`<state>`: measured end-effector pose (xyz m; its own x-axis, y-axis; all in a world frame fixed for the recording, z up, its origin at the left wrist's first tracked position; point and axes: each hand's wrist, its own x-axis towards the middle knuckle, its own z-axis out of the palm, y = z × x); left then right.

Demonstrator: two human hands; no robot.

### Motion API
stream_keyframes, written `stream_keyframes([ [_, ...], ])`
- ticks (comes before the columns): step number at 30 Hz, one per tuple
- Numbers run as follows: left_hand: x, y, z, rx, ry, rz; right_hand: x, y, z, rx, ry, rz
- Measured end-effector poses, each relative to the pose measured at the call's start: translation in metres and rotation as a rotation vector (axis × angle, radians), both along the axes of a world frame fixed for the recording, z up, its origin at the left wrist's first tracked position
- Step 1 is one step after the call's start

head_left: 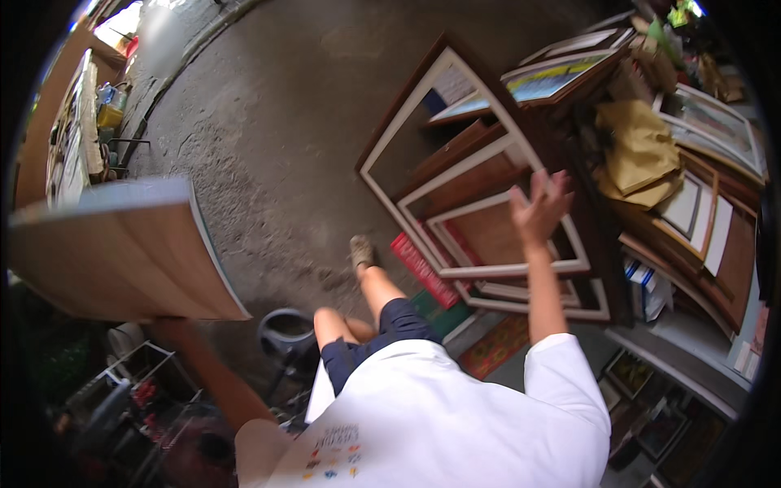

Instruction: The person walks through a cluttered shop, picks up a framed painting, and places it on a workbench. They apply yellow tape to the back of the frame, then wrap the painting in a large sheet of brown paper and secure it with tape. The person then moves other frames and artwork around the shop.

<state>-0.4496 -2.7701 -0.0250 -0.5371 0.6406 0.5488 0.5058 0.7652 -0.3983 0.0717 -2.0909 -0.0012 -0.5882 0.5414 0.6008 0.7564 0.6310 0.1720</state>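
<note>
We'd keep the board [122, 256] steady at our left hand [169, 327] (can't tell its grip), right hand [543, 213] spread open by the frames [508, 269].

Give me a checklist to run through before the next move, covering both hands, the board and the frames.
1. Left hand at the lower edge of the board: ok.
2. Left grip secure: cannot tell; the fingers are hidden.
3. Right hand empty: ok; fingers spread.
4. Right hand off the frames: cannot tell; it overlaps them in this view.
5. Frames separated: not ok; they overlap one another.
6. Board apart from the frames: ok; it's far to the left.
</note>
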Motion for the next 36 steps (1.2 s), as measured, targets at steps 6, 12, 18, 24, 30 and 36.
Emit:
stream_keyframes([
  [6, -0.006, 0.059, -0.050, 1.540, -0.833, 0.173, -0.025, 0.046, 0.054, -0.203, -0.104, -0.166],
  [12, -0.075, 0.112, -0.021, 2.117, -1.071, 0.246, -0.135, 0.014, 0.115, -0.887, 0.563, 0.071],
  [18, -0.192, 0.155, 0.030, 2.435, -0.986, 0.083, -0.372, -0.079, 0.235, -1.406, 0.350, 0.770],
  [24, -0.326, 0.130, 0.063, 2.500, -0.820, 0.069, -0.588, -0.145, 0.282, -1.710, 0.305, 1.168],
  [30, -0.441, 0.052, 0.112, 2.547, -0.596, 0.137, -0.780, -0.253, 0.200, -2.225, 1.315, 0.640],
  [36, -0.553, -0.047, 0.118, 2.553, -0.208, 0.213, -0.951, -0.430, 0.110, -2.398, 0.773, 1.232],
])
